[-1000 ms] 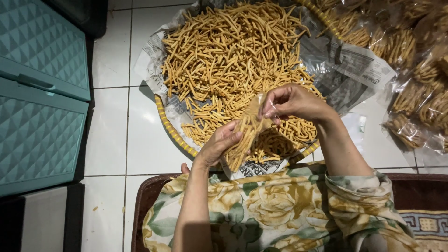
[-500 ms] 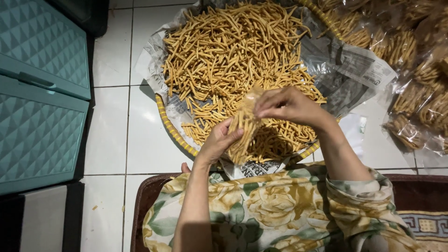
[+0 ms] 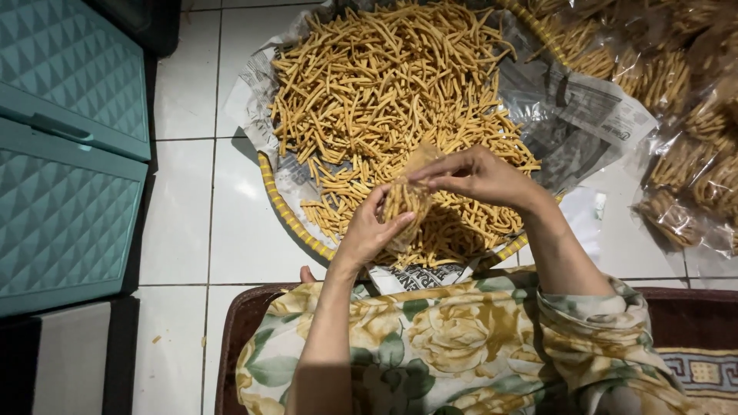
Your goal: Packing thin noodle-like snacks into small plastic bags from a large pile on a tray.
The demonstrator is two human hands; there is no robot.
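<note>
**Snack sticks bagged over a woven tray**

White floor tiles (image 3: 184, 223) fill the left and middle of the view, with dark grout lines between them. Against the left edge stands a teal plastic cabinet (image 3: 65, 154) with a quilted diamond pattern on its fronts. Across the bottom lies a flowered cloth (image 3: 453, 346) in cream, yellow and green, draped over the person's lap, with a dark red mat (image 3: 692, 315) under it.

Next in size is the round woven tray (image 3: 296, 219), lined with newspaper (image 3: 584, 115) and heaped with thin golden fried snack sticks (image 3: 384, 84). To the right of the tray, filled clear bags of the same sticks (image 3: 684, 100) lie piled on the floor, touching one another.

Above the near rim of the tray, both hands hold a small clear plastic bag (image 3: 406, 201) partly filled with sticks. The left hand (image 3: 369, 230) cups the bag from below and the side, fingers curled around it. The right hand (image 3: 477, 177) reaches in from the right and pinches the top edge of the bag between thumb and fingertips. The bag hangs upright between the two hands, just over the sticks at the tray's front edge.
</note>
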